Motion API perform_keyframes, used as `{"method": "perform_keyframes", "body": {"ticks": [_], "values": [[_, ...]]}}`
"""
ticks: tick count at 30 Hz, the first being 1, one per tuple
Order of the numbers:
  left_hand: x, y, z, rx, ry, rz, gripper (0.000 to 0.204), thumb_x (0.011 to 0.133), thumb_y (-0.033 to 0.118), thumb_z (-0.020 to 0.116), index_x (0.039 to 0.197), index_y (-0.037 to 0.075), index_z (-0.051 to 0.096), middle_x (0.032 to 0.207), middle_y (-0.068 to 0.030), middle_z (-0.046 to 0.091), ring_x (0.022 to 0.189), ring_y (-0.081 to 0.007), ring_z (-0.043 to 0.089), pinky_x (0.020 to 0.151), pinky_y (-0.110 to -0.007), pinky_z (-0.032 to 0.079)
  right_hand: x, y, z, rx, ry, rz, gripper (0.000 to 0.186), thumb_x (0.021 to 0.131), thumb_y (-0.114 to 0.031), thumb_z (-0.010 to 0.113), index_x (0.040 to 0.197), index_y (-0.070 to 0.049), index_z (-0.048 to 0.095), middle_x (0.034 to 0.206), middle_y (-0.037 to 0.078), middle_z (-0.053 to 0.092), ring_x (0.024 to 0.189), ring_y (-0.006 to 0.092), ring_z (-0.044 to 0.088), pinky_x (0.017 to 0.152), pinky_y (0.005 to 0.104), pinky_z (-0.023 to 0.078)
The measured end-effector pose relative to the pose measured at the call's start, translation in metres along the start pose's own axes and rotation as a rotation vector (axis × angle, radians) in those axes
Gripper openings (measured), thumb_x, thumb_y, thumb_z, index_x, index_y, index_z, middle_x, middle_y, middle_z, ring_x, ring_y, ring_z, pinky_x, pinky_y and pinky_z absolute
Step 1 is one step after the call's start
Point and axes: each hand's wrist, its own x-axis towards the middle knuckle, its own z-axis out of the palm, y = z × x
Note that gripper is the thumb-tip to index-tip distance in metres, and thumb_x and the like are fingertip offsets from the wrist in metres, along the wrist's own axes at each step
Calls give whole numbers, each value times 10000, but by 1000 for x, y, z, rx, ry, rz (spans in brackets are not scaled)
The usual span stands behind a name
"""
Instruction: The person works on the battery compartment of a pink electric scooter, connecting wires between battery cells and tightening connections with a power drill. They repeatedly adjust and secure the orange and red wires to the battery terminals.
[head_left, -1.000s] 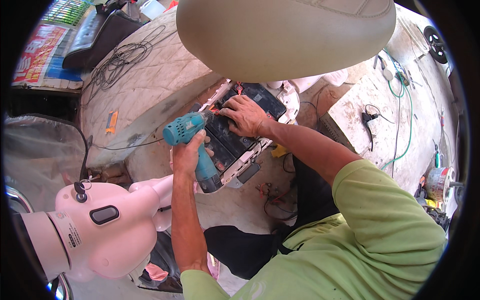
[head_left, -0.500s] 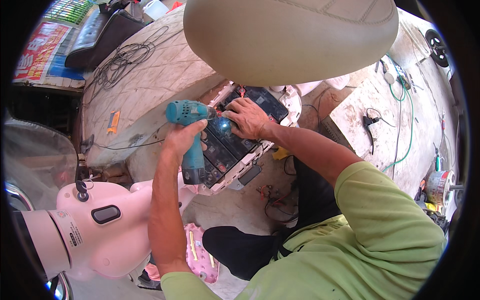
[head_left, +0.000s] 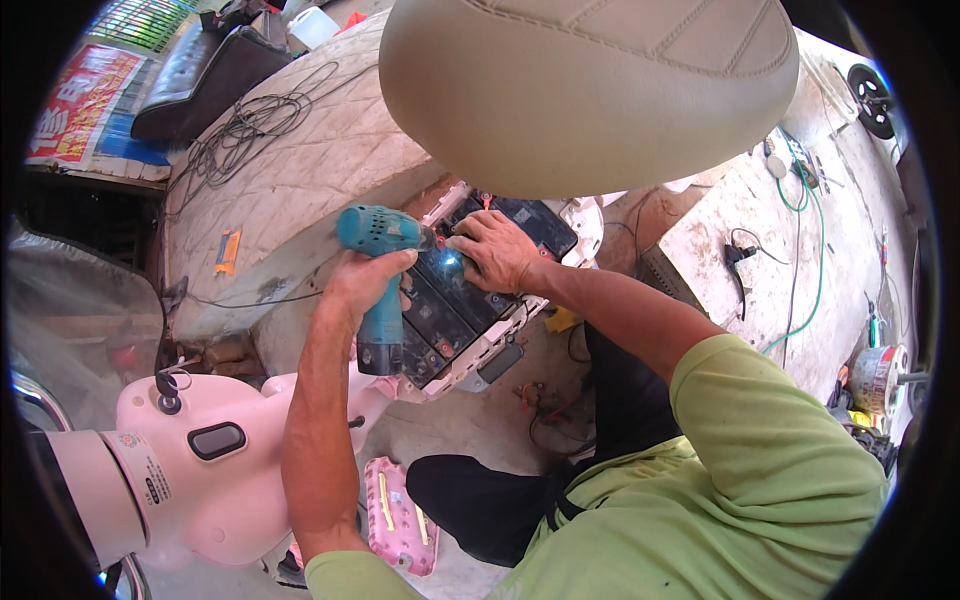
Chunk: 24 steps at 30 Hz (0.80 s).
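- A teal cordless drill (head_left: 378, 262) sits near the middle of the view, its nose pointing right toward a lit spot on a row of black batteries (head_left: 448, 305).
- The left hand (head_left: 362, 283) is wrapped tightly around the drill's handle, gripping it from the left side.
- The right hand (head_left: 497, 250) lies palm down on the batteries, its fingers (head_left: 462, 243) curled right at the drill's tip; whether they pinch anything small cannot be told.
- The batteries fill a white, open compartment (head_left: 505, 335) of a scooter, directly under a large beige seat (head_left: 585, 85) that is tipped up and fills the top of the view.
- The person wears a light green shirt (head_left: 720, 490) and dark trousers, seen at the lower right.
- At the lower left is the scooter's pale pink and white front body (head_left: 190, 470), with a pink panel (head_left: 395, 515) lying on the floor beside it.
- Behind the drill is a quilted, cream-coloured cover (head_left: 300, 170) with loose black cables (head_left: 245, 125) on top.
- To the right, a concrete floor (head_left: 800, 270) holds a green cable (head_left: 800, 250) and scattered tools.
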Motion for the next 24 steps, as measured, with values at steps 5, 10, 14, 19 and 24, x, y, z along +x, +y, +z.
{"method": "perform_keyframes", "body": {"ticks": [5, 10, 14, 19, 24], "values": [[3, 2, -1, 25, -7, -13, 284, 940, 185, 788, 1187, 59, 731, 869, -76, 686, 638, -203, 682, 552, -389, 607, 0, 0, 1, -4, 3, 1, 467, 818, -289, 778, 1247, -117, 717, 1210, 99, 631, 1239, 304, 572, 1110, 460, 444], [1, 6, 2, 48, 1, -8, 285, 938, 187, 786, 1188, 61, 731, 871, -77, 685, 617, -204, 679, 542, -391, 604, -1, 0, 0, -7, -3, 6, 474, 817, -289, 783, 1253, -115, 719, 1216, 97, 630, 1242, 298, 571, 1111, 455, 443], [4, 0, -3, 26, -19, 11, 293, 939, 192, 786, 1196, 61, 734, 869, -78, 685, 622, -203, 684, 545, -386, 609, 1, -2, -3, -11, -3, 2, 487, 812, -291, 794, 1260, -115, 719, 1219, 94, 628, 1249, 298, 568, 1115, 452, 442], [5, 1, -3, 39, -27, 9, 311, 943, 189, 785, 1223, 63, 735, 866, -69, 684, 633, -197, 685, 547, -379, 616, 1, -2, -3, -5, -4, 9, 498, 812, -287, 798, 1273, -118, 712, 1217, 94, 627, 1258, 298, 568, 1119, 453, 440], [2, 3, 0, 4, -22, 35, 303, 941, 167, 790, 1219, 59, 737, 862, -68, 683, 641, -193, 684, 544, -383, 619, -1, -3, -3, -11, -13, 14, 484, 820, -283, 795, 1267, -120, 708, 1214, 95, 626, 1257, 300, 572, 1119, 457, 442]]}}
